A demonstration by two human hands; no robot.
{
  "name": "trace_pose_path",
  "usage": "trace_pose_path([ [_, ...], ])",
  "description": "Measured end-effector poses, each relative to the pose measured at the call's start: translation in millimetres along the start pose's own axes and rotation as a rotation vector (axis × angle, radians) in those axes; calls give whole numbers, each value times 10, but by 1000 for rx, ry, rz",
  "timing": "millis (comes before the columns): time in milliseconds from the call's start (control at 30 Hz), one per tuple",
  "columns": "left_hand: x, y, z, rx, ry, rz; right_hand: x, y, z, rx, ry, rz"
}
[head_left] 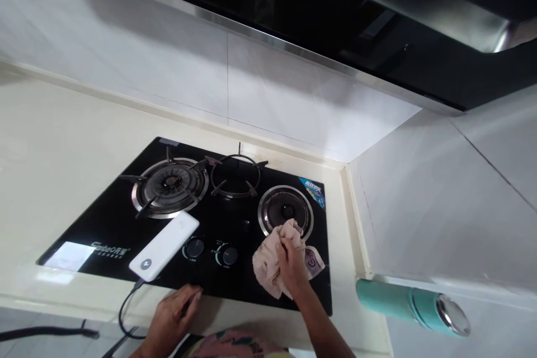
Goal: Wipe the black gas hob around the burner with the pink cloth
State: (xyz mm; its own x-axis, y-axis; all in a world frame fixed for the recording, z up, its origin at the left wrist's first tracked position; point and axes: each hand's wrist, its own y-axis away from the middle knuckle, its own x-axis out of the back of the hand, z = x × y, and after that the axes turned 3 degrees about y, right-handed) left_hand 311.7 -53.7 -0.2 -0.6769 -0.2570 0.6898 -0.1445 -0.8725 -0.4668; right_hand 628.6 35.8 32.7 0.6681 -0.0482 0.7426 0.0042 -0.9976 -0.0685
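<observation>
My right hand (291,268) is closed on a bunched pale pink cloth (268,263), pressed against the front of the right burner (286,208). One corner of the cloth, with a dark purple print, spreads over the black glass to the right. My left hand (178,310) rests at the front edge of the gas hob (235,285), its fingers curled in and nothing visible in them. Near it lies a white power bank (163,246) with a dark cable (121,313) running off the counter edge.
A loose pot support (235,196) stands between the burners; the left burner (171,184) has its own support on. Two knobs (229,254) sit at the hob's front middle. A teal bottle (403,302) is at the right. The black range hood (293,17) hangs above.
</observation>
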Motion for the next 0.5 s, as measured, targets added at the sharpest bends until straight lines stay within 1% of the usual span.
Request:
trace_pose_path([
  [33, 1, 1, -1, 0, 2, -1, 122, -14, 30, 5, -10, -46],
  [67, 2, 1, 0, 1, 6, -1, 247, -39, 57, 13, 8, -59],
  [100, 2, -2, 2, 2, 12, -1, 363, -75, 75, 26, 47, -35],
  [133, 0, -7, 5, 2, 18, -3, 457, -123, 80, 49, 95, 18],
  [200, -7, -16, 11, 3, 27, -7, 555, -236, 56, 97, 177, 129],
  [267, -16, -20, 8, 4, 36, -13, 526, -327, 29, 87, 225, 156],
  [333, -18, -11, -5, 9, 47, -9, 423, -339, 58, -5, 245, 119],
  [433, 13, 17, -3, 32, 109, -34, 310, -188, 234, -186, 150, 57],
  [500, 51, 27, 56, 64, 183, -92, 336, -36, 378, -282, 28, 49],
])
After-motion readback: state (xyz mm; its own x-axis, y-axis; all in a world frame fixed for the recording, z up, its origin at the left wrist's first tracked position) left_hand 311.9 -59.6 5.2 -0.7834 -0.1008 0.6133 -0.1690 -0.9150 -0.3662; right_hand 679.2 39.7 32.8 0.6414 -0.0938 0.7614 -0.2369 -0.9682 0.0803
